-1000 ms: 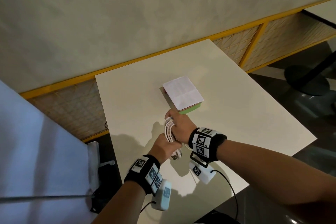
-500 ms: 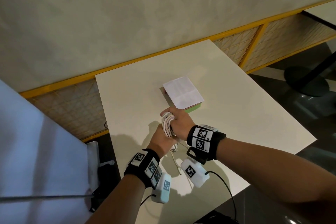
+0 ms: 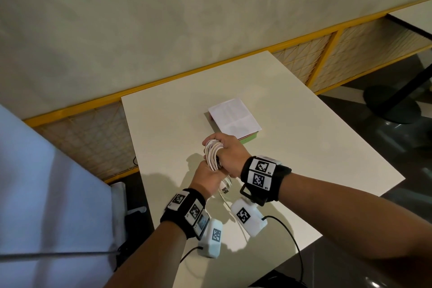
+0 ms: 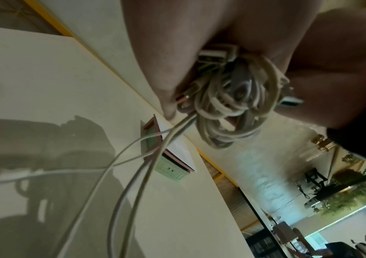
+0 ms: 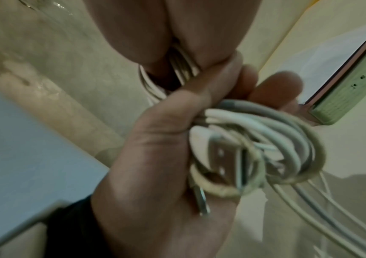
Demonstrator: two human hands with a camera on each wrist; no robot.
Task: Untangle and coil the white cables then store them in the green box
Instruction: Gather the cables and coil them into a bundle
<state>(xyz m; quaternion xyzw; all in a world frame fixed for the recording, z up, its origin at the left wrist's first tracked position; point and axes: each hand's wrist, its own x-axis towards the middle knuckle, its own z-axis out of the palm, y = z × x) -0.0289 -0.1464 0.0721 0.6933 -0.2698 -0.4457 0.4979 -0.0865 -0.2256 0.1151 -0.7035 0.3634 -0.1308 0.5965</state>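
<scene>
Both hands gripped the white cables (image 3: 213,154) above the table (image 3: 304,147): right hand (image 3: 230,154) curled round the coil's top, left hand (image 3: 208,179) clasping its bottom. The green box (image 3: 249,140) lay at two o'clock.

bare table (image 3: 304,147) around hands, green box (image 3: 249,139) just beyond
</scene>
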